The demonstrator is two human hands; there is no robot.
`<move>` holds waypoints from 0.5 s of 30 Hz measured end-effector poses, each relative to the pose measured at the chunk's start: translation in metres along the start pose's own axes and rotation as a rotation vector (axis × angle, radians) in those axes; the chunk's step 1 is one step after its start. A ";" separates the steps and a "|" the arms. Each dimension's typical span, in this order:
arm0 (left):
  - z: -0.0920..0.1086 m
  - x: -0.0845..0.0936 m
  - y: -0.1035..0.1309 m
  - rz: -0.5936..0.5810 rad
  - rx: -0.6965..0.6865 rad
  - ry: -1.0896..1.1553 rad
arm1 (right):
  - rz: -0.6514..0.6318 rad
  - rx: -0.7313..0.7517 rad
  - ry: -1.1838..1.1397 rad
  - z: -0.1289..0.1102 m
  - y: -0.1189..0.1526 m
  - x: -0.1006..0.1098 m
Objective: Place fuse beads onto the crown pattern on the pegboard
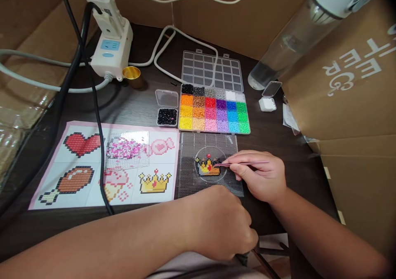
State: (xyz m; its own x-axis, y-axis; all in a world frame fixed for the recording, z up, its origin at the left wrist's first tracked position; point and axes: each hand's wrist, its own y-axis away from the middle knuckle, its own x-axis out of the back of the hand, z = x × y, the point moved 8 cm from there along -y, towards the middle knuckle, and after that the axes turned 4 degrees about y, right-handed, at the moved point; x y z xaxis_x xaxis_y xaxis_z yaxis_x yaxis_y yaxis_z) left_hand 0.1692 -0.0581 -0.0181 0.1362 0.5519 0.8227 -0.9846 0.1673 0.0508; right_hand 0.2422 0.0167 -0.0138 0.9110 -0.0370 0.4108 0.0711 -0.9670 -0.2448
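My right hand (261,174) pinches pink tweezers (252,163), whose tips touch the bead crown (208,167) on a clear pegboard (188,184). Yellow, orange, red and black beads form the crown, and a clear round outline surrounds it. My left hand (224,223) rests closed at the table's near edge, below the pegboard; its fingers are curled under, so what they hold, if anything, is hidden. Behind the pegboard lies an open box of sorted colored beads (216,114). A pattern sheet (74,196) at the left shows a printed crown (155,182).
Pink and white beads (125,148) lie on a clear board over the sheet. Near the bead box are a small box of black beads (167,117) and one of white beads (267,104). A power strip (113,50), black cables, gold cup (133,77) and bottle (291,44) stand around.
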 end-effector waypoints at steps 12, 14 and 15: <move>0.001 -0.001 0.000 0.015 0.002 -0.006 | -0.009 -0.004 0.001 0.002 0.000 -0.001; 0.001 0.000 0.000 0.015 0.002 -0.002 | -0.010 -0.005 0.004 0.002 0.001 -0.001; 0.000 0.000 -0.001 0.015 0.002 0.001 | -0.010 -0.005 0.006 0.002 0.001 -0.001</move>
State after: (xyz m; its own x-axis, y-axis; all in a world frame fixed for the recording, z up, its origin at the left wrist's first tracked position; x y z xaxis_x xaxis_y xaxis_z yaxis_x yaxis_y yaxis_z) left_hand 0.1697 -0.0586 -0.0179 0.1219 0.5552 0.8227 -0.9867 0.1572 0.0401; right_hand 0.2420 0.0167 -0.0163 0.9078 -0.0287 0.4184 0.0782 -0.9686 -0.2362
